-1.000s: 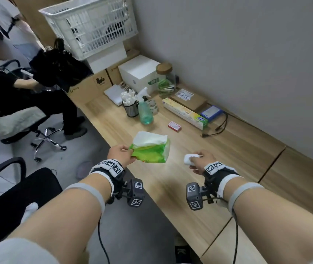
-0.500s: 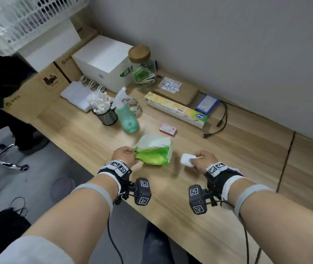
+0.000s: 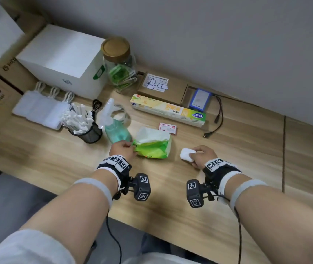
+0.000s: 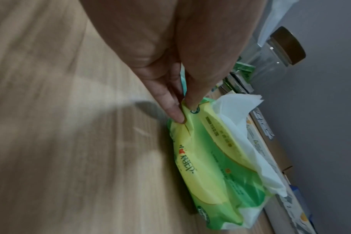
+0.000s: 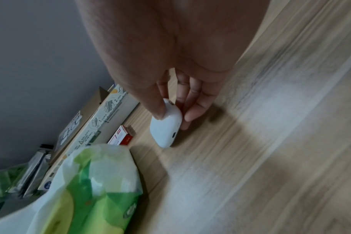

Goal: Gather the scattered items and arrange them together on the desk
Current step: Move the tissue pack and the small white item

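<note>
A green tissue pack (image 3: 152, 144) with white tissue sticking out lies on the wooden desk (image 3: 171, 202), just right of the teal spray bottle (image 3: 116, 130). My left hand (image 3: 122, 147) pinches the pack's left end between thumb and forefinger (image 4: 177, 114); the pack (image 4: 216, 171) rests on the desk. To its right, my right hand (image 3: 199, 156) grips a small white earbud case (image 3: 187, 154) with thumb on top and fingers behind. The case (image 5: 165, 126) sits low at the desk surface; whether it touches is unclear. A small red box (image 3: 168, 128) lies behind the pack.
Along the wall stand a white box (image 3: 64, 60), a glass jar with a wooden lid (image 3: 119, 63), a flat cardboard box (image 3: 161, 88), a long wrap box (image 3: 168, 111) and a blue battery with cable (image 3: 200, 100). A mesh cup of white sticks (image 3: 85, 126) stands left of the bottle.
Both hands have moved forward and down over the desk. The tissue pack went from held in the air to lying beside the spray bottle; the earbud case came down too.
</note>
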